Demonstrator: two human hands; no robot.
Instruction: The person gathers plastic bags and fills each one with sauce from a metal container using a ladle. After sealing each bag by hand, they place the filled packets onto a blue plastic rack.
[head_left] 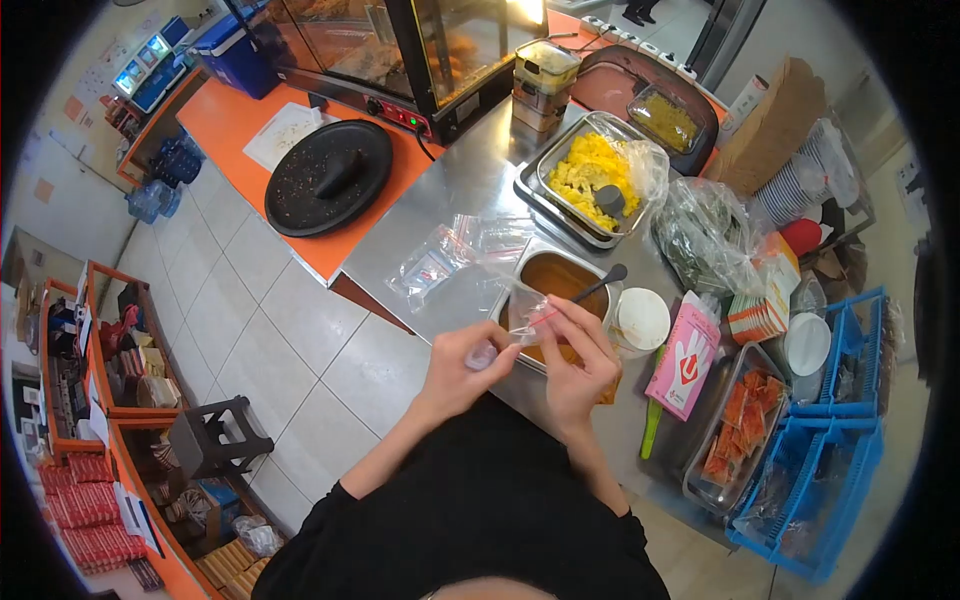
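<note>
Head view: a food-stall corner with a steel counter [470,185] over pale floor tiles, orange worktop to one side. Left hand [462,362] and right hand [578,368] raised together just above the counter's near edge, both pinching a small clear plastic bag [517,318], fingers closed narrowly on its mouth, bag stretched between the two grips. Directly behind the held bag, a metal tray of brown sauce [553,280] with a dark spoon [600,283] resting in it, handle angled away from the grip. Just right of the right hand, a white lidded cup [640,318], then a pink glove box [684,358] lying flat. Beyond the sauce tray, further from the hands, a tray of yellow food [590,175] half wrapped in plastic. Left of the grip and past it, loose clear bags [450,255] scattered on the steel. Well off to the far left, a round black lid [328,177] on the orange worktop. Far right of the hands, blue baskets [835,440] and a tray of orange sachets [740,420]. Below the grip, black sleeves and torso
</note>
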